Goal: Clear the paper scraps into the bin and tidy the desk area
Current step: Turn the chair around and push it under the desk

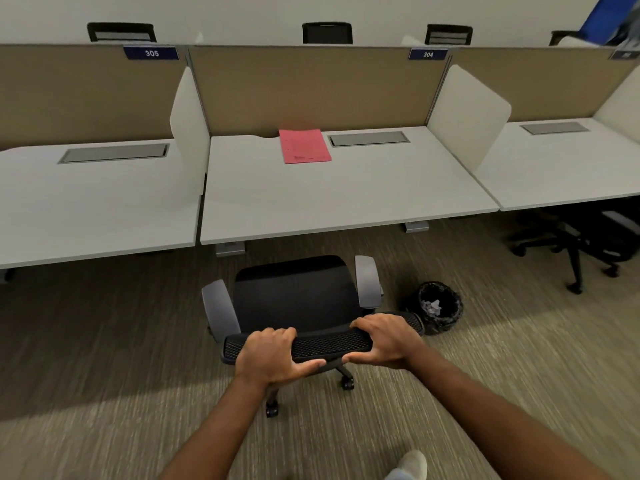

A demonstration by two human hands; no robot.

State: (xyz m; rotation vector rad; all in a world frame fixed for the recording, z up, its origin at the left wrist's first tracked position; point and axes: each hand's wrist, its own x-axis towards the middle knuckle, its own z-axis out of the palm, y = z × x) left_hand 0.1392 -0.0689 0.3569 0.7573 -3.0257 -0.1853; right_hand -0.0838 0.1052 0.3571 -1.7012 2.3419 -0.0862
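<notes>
Black mesh chair [294,299]: top edge of backrest clasped by left hand [273,355] and right hand [384,341], fingers over, thumbs under. Bin [439,306]: on carpet just right of the right hand, black liner, crumpled paper scraps [433,306] inside. Desk [346,195]: beyond the hands, bearing one pink folder [304,146].

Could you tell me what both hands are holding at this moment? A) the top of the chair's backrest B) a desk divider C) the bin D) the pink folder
A: the left hand and right hand both grip the top edge of the black chair.
</notes>
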